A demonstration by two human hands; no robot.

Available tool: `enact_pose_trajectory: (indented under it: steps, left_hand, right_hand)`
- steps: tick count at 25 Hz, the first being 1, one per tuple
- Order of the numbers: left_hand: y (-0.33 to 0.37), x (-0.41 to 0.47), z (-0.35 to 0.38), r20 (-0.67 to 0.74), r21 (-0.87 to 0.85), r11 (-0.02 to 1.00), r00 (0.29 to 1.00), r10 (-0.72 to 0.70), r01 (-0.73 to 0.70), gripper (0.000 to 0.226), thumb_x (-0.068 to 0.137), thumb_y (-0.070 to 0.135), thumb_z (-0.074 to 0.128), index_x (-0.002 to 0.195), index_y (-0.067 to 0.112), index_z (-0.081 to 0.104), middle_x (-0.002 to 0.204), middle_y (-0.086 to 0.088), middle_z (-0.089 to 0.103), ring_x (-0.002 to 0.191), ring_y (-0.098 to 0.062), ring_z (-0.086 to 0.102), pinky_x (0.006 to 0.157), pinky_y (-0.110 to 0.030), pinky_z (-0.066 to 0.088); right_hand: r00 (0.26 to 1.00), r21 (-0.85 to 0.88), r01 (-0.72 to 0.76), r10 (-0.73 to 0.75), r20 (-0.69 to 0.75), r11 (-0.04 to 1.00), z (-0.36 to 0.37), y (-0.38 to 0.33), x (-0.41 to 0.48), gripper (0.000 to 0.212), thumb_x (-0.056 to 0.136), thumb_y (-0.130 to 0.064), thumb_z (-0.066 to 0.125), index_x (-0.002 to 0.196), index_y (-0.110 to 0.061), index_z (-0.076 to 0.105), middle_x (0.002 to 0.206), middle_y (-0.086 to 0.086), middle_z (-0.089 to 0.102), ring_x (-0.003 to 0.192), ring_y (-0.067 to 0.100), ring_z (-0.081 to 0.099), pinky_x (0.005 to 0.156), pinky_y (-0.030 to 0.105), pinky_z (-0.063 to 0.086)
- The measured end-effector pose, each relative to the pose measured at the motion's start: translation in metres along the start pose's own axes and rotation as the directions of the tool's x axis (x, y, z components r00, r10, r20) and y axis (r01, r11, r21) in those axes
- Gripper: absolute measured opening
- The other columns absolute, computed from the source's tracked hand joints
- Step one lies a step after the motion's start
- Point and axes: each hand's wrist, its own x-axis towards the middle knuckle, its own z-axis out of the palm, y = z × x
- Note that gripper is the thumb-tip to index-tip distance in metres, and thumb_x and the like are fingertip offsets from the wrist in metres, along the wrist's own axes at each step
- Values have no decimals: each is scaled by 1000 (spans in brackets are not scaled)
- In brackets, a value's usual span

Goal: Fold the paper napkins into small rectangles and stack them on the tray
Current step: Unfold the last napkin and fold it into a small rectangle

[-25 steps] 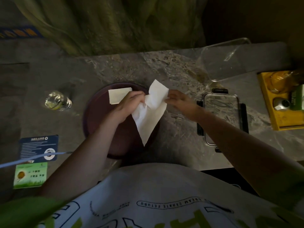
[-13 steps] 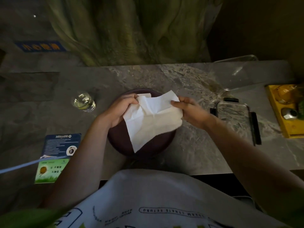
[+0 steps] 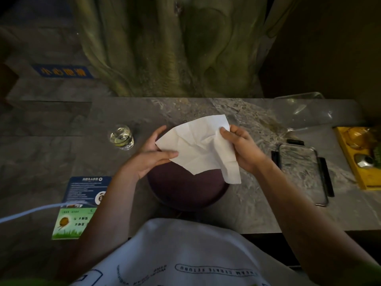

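A creased white paper napkin (image 3: 198, 145) is spread open in the air above a round dark purple tray (image 3: 185, 188) on the grey stone table. My left hand (image 3: 152, 153) pinches the napkin's left corner between thumb and fingers. My right hand (image 3: 241, 147) grips its right side, where one corner hangs down over the tray's right rim. The napkin and my hands hide the tray's far half, so anything lying there is out of sight.
A small glass of water (image 3: 122, 137) stands left of the tray. A clear lidded container (image 3: 303, 172) lies to the right, with a yellow box (image 3: 362, 155) beyond it. Printed cards (image 3: 80, 205) sit near the front left edge. A clear plastic lid (image 3: 299, 110) rests at the back right.
The napkin has been opened out from a hanging point into a wide sheet, my hands have moved apart, and the folded napkin seen earlier on the tray is now hidden.
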Motion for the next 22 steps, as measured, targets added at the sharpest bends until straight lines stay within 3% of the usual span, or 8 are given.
enact_pose_trajectory:
  steps: [4, 9, 13, 16, 18, 20, 22]
  left_hand:
    - [-9, 2, -4, -40, 59, 998, 999, -14, 16, 107, 74, -7, 74, 148, 43, 16, 105, -8, 73, 99, -15, 69, 89, -32, 54]
    - [-13, 5, 2, -59, 91, 995, 997, 41, -35, 99, 74, -5, 75, 149, 36, 26, 115, -3, 69, 104, -15, 67, 94, -34, 53]
    - [-10, 4, 2, -122, 17, 992, 985, 124, -123, 87, 82, -3, 68, 146, 42, 29, 123, -12, 64, 106, -19, 67, 85, -31, 56]
    - [-3, 0, -1, -156, -67, 978, 971, 183, -195, 74, 87, -3, 62, 140, 43, 38, 101, -13, 70, 94, -15, 69, 79, -28, 58]
    - [1, 0, -3, -168, -52, 969, 958, 231, -243, 58, 88, -2, 61, 131, 36, 51, 91, -9, 71, 87, -13, 69, 75, -29, 57]
    - [2, 2, -6, -191, 18, 963, 944, 268, -270, 37, 88, 1, 62, 113, 28, 65, 90, -5, 72, 87, -15, 67, 80, -38, 55]
    - [4, 4, -9, -210, 79, 956, 933, 292, -282, 26, 86, 3, 66, 100, 25, 71, 91, -3, 73, 89, -18, 65, 88, -45, 51]
  right_hand:
    - [1000, 32, 25, -24, -20, 999, 11, -3, -2, 13, 97, -16, 55, 86, -13, 62, 75, -1, 70, 65, 10, 67, 56, 26, 54]
    - [997, 31, 17, -15, -78, 999, 11, -3, -2, 10, 95, -19, 58, 96, -9, 60, 82, 3, 70, 71, 15, 67, 59, 30, 56]
    - [988, 32, 12, -7, -154, 999, 3, -4, -3, 10, 92, -19, 63, 101, -14, 61, 87, 3, 71, 75, 19, 68, 61, 35, 58]
    - [987, 63, 31, -21, -160, 998, 0, -5, -3, 39, 90, -13, 65, 126, -17, 54, 103, 8, 71, 84, 25, 70, 66, 41, 59]
    - [988, 52, 72, -64, -143, 996, -1, -5, -2, 53, 88, -4, 65, 133, -27, 50, 108, 11, 68, 90, 25, 69, 74, 43, 59]
    - [987, 0, 104, -103, -127, 995, -3, -5, 1, 63, 85, 3, 65, 132, -35, 50, 104, 14, 66, 92, 26, 67, 81, 45, 58]
    - [985, -97, 134, -144, -99, 986, -6, -5, 4, 61, 81, 5, 68, 130, -29, 56, 92, 13, 67, 88, 27, 66, 82, 46, 56]
